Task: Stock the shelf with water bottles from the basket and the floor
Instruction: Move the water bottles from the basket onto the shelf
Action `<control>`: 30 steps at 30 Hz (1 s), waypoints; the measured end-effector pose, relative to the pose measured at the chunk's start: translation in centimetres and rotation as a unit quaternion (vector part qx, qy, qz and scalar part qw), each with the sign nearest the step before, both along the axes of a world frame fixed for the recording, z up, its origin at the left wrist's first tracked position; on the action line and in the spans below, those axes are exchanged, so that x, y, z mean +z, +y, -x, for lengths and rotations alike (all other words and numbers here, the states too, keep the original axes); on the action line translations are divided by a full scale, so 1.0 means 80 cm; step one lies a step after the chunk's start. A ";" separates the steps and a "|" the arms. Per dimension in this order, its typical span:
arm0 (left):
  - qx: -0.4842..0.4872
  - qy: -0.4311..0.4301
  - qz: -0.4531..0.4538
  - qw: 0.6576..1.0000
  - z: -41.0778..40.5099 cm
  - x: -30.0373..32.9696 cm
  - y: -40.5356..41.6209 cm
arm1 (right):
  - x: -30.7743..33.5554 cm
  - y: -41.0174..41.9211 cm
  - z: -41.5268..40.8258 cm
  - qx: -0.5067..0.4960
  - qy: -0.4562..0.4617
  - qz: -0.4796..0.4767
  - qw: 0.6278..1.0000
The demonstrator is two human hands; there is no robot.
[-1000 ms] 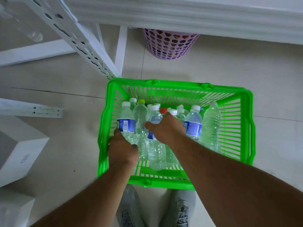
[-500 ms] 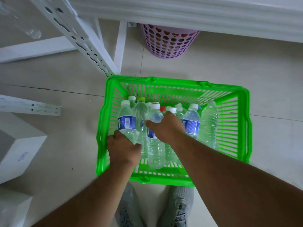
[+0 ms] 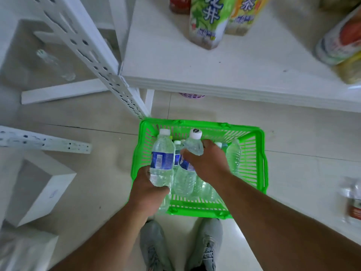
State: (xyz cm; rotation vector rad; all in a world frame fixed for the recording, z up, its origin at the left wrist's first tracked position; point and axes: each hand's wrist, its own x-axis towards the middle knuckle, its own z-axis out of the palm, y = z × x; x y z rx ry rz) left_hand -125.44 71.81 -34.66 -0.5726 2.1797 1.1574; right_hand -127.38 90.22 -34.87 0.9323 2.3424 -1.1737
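Observation:
A green plastic basket [image 3: 256,163] stands on the floor in front of my feet, with several water bottles inside. My left hand [image 3: 148,190] grips the base of a blue-labelled water bottle [image 3: 162,159], lifted above the basket's left side. My right hand [image 3: 207,161] is wrapped round the upper part of a second blue-labelled bottle [image 3: 192,145], also raised; my fingers hide much of its label. A clear unlabelled bottle [image 3: 233,159] stands further right in the basket. The white shelf board [image 3: 175,61] lies just beyond the basket.
Tea bottles [image 3: 207,22] and other drinks [image 3: 340,40] stand on the shelf. A perforated white upright [image 3: 93,61] slants down at left. White boxes [image 3: 37,190] sit on the floor at left. More bottles [image 3: 353,202] lie blurred on the floor at right. A purple basket [image 3: 191,95] peeks out under the shelf.
Both hands have lifted a bottle each up out of the basket. The view has tilted up, bringing the shelf top and its drinks into sight.

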 end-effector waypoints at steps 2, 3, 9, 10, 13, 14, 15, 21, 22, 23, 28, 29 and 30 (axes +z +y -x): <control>-0.014 0.016 -0.010 1.000 -0.001 0.054 -0.002 | 0.056 0.007 -0.003 0.001 0.021 0.001 1.000; -0.016 0.023 -0.015 0.999 -0.001 0.083 -0.004 | 0.087 0.010 -0.006 0.006 0.033 -0.005 0.999; -0.045 0.071 -0.064 0.994 -0.010 0.272 -0.019 | 0.294 0.027 -0.029 0.031 0.098 -0.013 0.995; -0.055 0.081 -0.071 0.993 -0.015 0.306 -0.022 | 0.331 0.029 -0.035 0.036 0.112 -0.020 0.993; -0.083 0.122 -0.087 0.985 -0.031 0.392 -0.029 | 0.436 0.031 -0.056 0.049 0.154 -0.033 0.986; -0.089 0.129 -0.095 0.983 -0.038 0.420 -0.033 | 0.469 0.031 -0.064 0.051 0.171 -0.035 0.983; -0.096 0.139 -0.108 0.980 -0.046 0.456 -0.038 | 0.513 0.029 -0.075 0.051 0.190 -0.040 0.980; -0.136 0.198 -0.168 0.956 -0.095 0.660 -0.062 | 0.753 0.015 -0.152 0.047 0.267 -0.078 0.959; -0.140 0.206 -0.177 0.952 -0.102 0.689 -0.064 | 0.787 0.014 -0.164 0.045 0.281 -0.081 0.955; -0.147 0.217 -0.185 0.947 -0.109 0.714 -0.065 | 0.818 0.012 -0.175 0.043 0.296 -0.083 0.951; -0.157 0.286 -0.208 0.922 -0.137 0.808 -0.051 | 0.939 0.016 -0.219 0.026 0.356 -0.094 0.930; -0.153 0.294 -0.211 0.919 -0.142 0.822 -0.046 | 0.956 0.018 -0.227 0.026 0.364 -0.095 0.926; -0.148 0.301 -0.216 0.917 -0.146 0.834 -0.039 | 0.970 0.022 -0.233 0.026 0.371 -0.096 0.923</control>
